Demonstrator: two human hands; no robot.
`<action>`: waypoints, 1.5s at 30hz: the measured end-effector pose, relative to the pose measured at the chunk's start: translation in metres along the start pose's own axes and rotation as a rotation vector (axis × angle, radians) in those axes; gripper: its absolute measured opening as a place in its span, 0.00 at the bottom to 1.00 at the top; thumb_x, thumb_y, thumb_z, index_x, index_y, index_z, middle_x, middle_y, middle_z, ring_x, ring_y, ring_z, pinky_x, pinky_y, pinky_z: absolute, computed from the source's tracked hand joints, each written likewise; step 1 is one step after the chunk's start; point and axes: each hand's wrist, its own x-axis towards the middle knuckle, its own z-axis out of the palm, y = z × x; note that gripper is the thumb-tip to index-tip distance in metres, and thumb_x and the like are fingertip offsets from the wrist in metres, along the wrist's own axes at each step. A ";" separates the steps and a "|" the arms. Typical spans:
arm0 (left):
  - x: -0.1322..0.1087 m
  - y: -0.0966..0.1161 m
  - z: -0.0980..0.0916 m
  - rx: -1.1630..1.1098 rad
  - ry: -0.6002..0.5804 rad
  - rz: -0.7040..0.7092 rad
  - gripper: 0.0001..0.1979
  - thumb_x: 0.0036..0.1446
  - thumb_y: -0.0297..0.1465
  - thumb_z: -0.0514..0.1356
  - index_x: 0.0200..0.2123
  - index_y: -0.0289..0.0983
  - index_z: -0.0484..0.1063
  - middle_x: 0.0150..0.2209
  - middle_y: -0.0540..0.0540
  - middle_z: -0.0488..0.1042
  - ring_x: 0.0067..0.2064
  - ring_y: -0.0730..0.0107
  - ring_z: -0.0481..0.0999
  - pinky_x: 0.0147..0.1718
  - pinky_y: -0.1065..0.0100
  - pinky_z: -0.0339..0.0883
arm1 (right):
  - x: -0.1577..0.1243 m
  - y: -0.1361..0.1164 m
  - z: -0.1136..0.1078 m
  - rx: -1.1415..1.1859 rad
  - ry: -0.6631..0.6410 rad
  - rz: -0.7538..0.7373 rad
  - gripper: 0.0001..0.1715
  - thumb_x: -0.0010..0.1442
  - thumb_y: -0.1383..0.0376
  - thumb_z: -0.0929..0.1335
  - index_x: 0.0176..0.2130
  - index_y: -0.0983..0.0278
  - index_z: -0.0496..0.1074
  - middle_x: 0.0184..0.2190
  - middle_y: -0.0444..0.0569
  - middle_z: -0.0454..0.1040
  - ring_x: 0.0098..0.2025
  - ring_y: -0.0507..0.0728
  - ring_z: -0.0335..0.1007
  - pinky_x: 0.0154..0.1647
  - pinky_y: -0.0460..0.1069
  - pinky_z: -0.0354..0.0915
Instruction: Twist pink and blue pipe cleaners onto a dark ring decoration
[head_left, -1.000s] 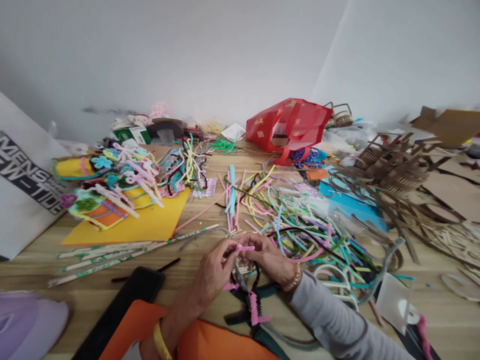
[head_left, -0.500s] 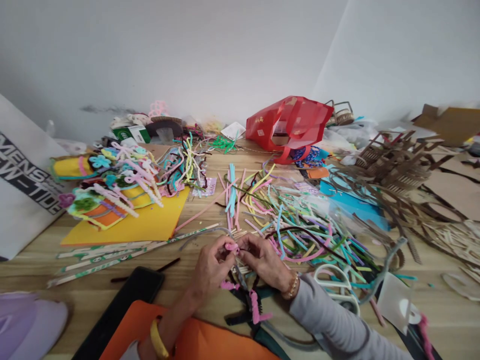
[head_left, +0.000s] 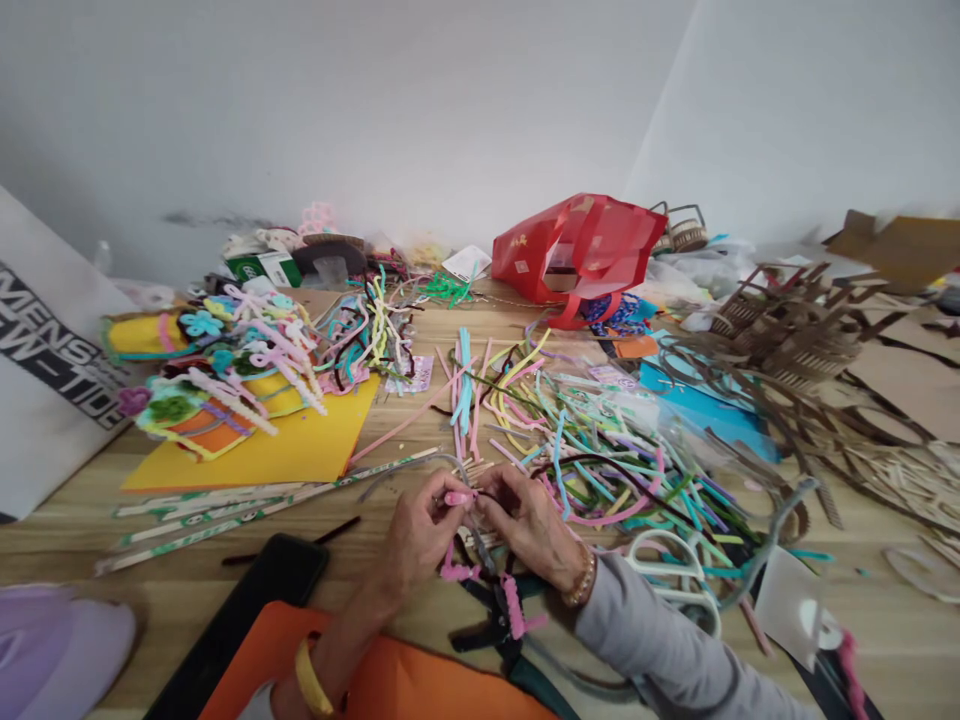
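Right now, the left hand (head_left: 422,536) and right hand (head_left: 529,524) are closed in a fine pinch on a short pink pipe cleaner (head_left: 459,497), held together above the near part of the wooden table (head_left: 60,540). Just below lie pliers (head_left: 487,625) and a twisted pink strand (head_left: 512,607). White scissors (head_left: 667,580) sit to the right, near a heap of loose pipe cleaners (head_left: 600,470). Farther left, a yellow foam sheet (head_left: 255,455) bears pipe-cleaner flowers (head_left: 202,323).

Fuzzy chenille stems (head_left: 577,450), smooth wooden tabletop (head_left: 67,535)
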 end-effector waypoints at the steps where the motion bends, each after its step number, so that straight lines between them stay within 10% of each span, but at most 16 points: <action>1: 0.000 0.001 0.000 0.034 0.009 0.019 0.04 0.54 0.30 0.56 0.28 0.37 0.68 0.24 0.52 0.71 0.26 0.72 0.73 0.27 0.73 0.67 | 0.001 0.000 0.000 0.019 -0.012 0.026 0.02 0.57 0.70 0.64 0.34 0.65 0.67 0.23 0.40 0.65 0.23 0.49 0.58 0.23 0.43 0.56; 25: -0.013 0.004 -0.004 0.781 -0.014 0.668 0.12 0.57 0.18 0.49 0.39 0.36 0.67 0.37 0.44 0.74 0.39 0.64 0.74 0.37 0.65 0.68 | 0.008 0.005 0.001 0.567 -0.201 0.341 0.26 0.57 0.47 0.65 0.23 0.66 0.66 0.16 0.42 0.69 0.15 0.47 0.61 0.17 0.42 0.58; 45: -0.016 0.020 -0.008 0.884 -0.096 0.666 0.10 0.59 0.22 0.50 0.42 0.35 0.67 0.37 0.42 0.74 0.39 0.61 0.74 0.37 0.61 0.68 | 0.008 -0.005 -0.008 0.357 -0.163 0.301 0.22 0.58 0.53 0.65 0.21 0.66 0.66 0.16 0.42 0.67 0.16 0.48 0.59 0.18 0.43 0.56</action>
